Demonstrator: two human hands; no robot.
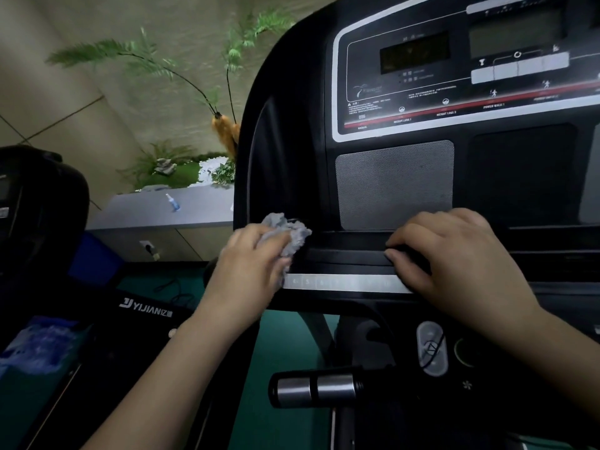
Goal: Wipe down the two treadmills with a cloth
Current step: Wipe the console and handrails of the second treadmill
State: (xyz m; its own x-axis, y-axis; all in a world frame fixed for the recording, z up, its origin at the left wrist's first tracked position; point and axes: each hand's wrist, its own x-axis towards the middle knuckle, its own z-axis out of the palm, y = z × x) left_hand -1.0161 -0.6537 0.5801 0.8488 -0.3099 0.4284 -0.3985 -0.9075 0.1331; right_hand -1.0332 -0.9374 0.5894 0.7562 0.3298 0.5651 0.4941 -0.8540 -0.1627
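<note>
Grey cloth [285, 233] bunched at the left end of the treadmill console [292, 157] ledge, gripped by the left hand [251, 264] with fingers curled round it. The ledge and silver button strip [344, 283] run rightward from the cloth, so the wipe likely goes that way. Right hand [454, 258] lies in that path, fingers bent over the ledge edge, bracing.
</note>
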